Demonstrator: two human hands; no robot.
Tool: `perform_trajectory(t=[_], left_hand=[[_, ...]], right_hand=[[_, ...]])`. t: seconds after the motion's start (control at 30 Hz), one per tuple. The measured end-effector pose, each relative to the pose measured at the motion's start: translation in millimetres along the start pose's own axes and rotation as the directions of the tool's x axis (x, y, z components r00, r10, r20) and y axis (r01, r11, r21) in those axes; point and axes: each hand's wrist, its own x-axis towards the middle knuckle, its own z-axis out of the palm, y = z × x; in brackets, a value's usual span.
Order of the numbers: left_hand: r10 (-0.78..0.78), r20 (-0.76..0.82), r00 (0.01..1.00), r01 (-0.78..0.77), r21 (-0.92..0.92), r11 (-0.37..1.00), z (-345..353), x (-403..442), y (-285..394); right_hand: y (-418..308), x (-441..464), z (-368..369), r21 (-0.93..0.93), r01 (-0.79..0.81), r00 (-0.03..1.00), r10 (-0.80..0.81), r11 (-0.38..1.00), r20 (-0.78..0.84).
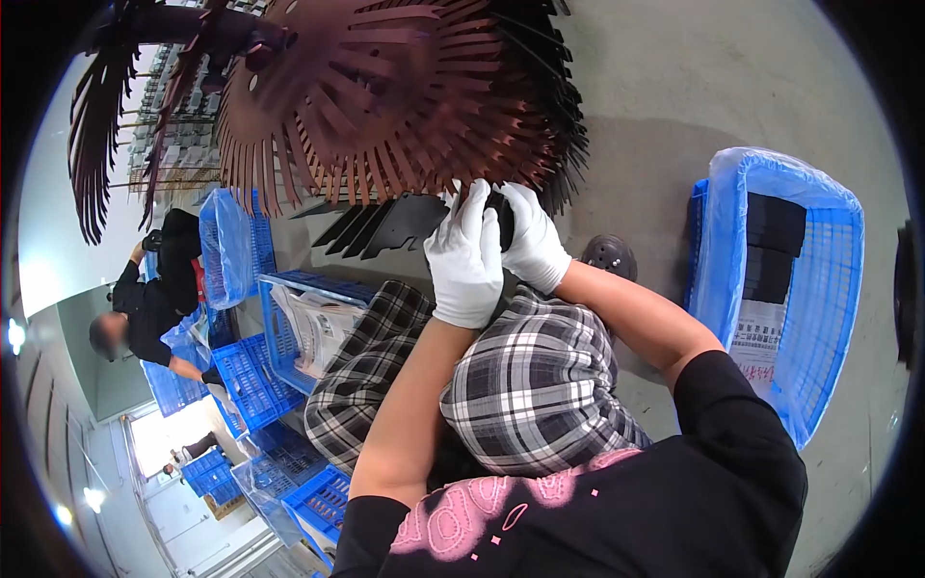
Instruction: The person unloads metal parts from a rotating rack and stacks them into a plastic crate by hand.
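Both of my hands wear white gloves and meet in front of my knees, just below a large rack [376, 106] of reddish-brown fanned metal strips. My left hand [467, 260] is closed with its fingers up against a small black piece [503, 220]. My right hand [535, 241] grips the same black piece from the other side. Its exact kind I cannot make out, since the gloves cover most of it. Left of my hands, several flat black plates [395, 226] hang or lie in a fanned row under the strips.
At the right on the floor stands a blue plastic crate [824, 289] lined with clear film, holding black stacked pieces [774, 236] and newspaper [758, 337]. Another blue crate with paper [323, 328] is at my left. A co-worker [145, 299] in black bends over blue crates [252, 380] farther left.
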Motion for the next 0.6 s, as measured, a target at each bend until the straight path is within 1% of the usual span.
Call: perform_trajectory(t=[0.2,0.33,0.37,0.5,0.6], left_hand=[[0.019,0.061,0.998,-0.024,0.079,0.997,-2.5,3.5,-7.3],[0.009,0.162,0.987,-0.039,0.183,0.982,-5.9,5.1,-8.1],[0.011,0.165,0.986,-0.041,0.182,0.982,-7.8,4.7,-7.7],[0.018,0.270,0.963,-0.097,0.283,0.954,-13.6,4.1,-8.2],[0.035,0.278,0.960,-0.115,0.275,0.955,-13.5,9.5,-6.8]], right_hand=[[0.1,-3.8,-0.1,0.024,0.001,1.000,-0.001,1.000,-0.021],[-4.7,-0.2,4.4,0.022,0.003,0.995,-0.001,1.000,-0.097],[-6.7,-0.9,6.0,0.021,0.000,0.995,0.002,1.000,-0.099],[-13.2,-2.6,13.4,-0.058,-0.094,0.987,0.086,0.994,-0.136],[-6.8,-1.9,18.1,-0.088,-0.092,0.986,0.078,0.992,-0.149]])
